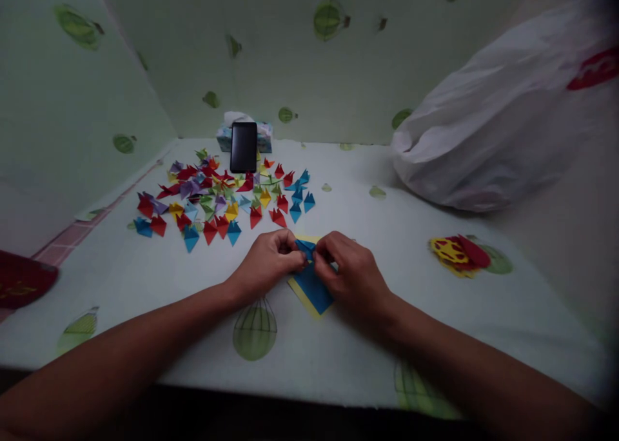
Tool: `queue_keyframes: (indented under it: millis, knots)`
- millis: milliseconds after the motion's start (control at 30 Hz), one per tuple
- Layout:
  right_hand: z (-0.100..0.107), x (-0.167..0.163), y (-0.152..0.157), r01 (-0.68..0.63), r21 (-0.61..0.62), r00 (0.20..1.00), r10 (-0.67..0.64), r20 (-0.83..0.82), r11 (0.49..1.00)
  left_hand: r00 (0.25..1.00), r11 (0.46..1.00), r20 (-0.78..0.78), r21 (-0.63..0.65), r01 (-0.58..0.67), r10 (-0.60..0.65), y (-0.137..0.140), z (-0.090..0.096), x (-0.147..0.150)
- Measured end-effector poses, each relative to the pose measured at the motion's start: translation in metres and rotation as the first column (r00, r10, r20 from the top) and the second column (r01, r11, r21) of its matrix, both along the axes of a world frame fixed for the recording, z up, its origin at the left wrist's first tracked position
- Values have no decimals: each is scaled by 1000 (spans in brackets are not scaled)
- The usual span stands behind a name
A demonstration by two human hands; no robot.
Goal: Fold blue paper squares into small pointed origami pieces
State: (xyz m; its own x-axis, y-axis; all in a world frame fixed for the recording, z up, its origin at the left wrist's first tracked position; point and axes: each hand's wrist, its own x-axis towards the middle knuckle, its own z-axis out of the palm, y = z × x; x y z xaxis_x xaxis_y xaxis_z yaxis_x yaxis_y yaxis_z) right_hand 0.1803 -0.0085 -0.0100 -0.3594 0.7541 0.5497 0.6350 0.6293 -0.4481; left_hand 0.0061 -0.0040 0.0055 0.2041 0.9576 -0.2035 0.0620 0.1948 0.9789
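Observation:
My left hand (275,255) and my right hand (349,268) meet near the middle of the table. Between their closed fingertips is a small piece of blue folded paper (305,250), pinched from both sides. Its exact folds are partly hidden by my fingers. Under it lie flat sheets of blue paper (315,289) and yellow paper (304,299), whose edges show around my hands. Many small folded paper pieces (222,225) in red, blue, yellow, green and purple are spread beyond my left hand.
A dark-screened phone (244,147) leans on a tissue box (264,137) at the back. A large white plastic bag (464,131) bulges at the right. Yellow and red cut-outs (457,255) lie to the right. A dark red object (24,278) sits at the left edge.

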Motion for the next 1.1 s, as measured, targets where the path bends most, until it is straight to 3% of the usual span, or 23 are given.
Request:
queue_keyframes:
  millis: [200,367,900,1100]
  knots:
    - [0,1,1,-50,-32,998,48,-44,998,1000,999,9,-31,-7,8,0,3,0]
    - [2,3,-2,-43,-71,999,42,-6,997,997,998,-66,29,49,-47,0,2,-1]
    - [1,2,-1,-42,-43,997,45,57,998,997,998,-61,40,46,-43,0,0,-2]
    - [4,1,0,-46,-151,997,35,-70,987,991,997,-124,66,47,-39,-1,4,-2]
